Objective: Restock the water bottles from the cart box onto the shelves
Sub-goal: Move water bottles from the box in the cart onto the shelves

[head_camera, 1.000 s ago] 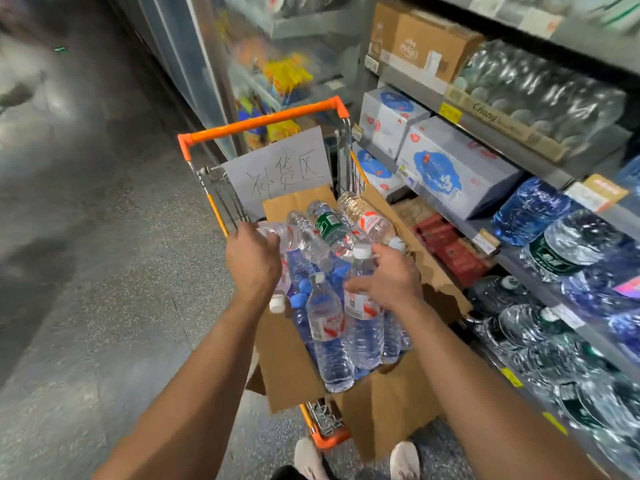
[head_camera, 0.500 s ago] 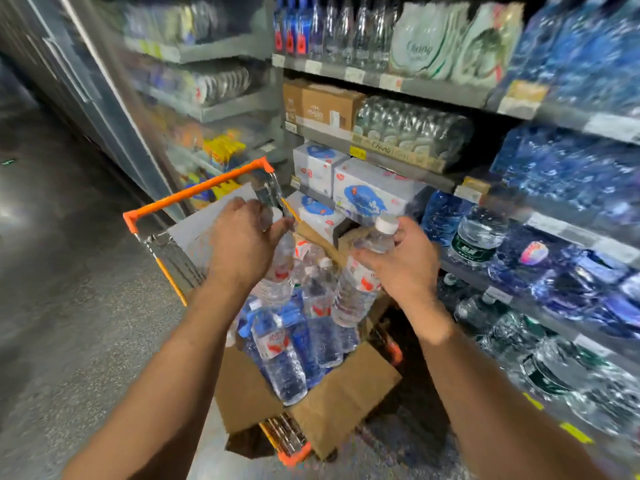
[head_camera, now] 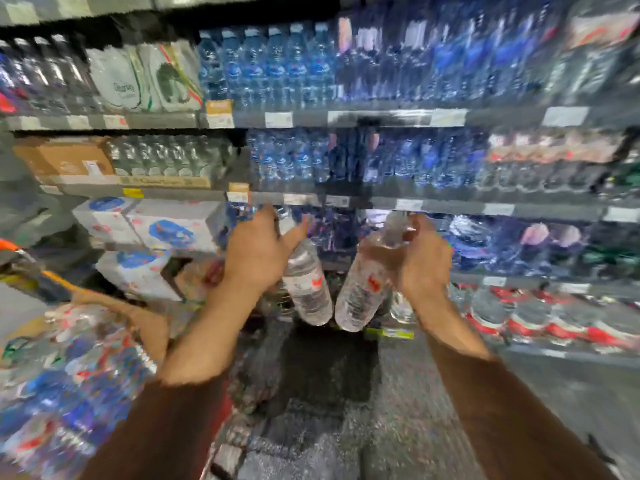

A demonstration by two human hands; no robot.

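The left hand grips one water bottle near its neck, fingers curled round it. The right hand grips a second bottle the same way. Both bottles hang tilted, bases nearly touching, in front of the shelves. The cart box, holding more blurred bottles, sits at lower left.

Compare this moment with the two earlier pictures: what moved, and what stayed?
Both hands lifted their bottles out of the cart box and swung right to face the shelves. The left hand and right hand still grip one bottle each; the box remains full.
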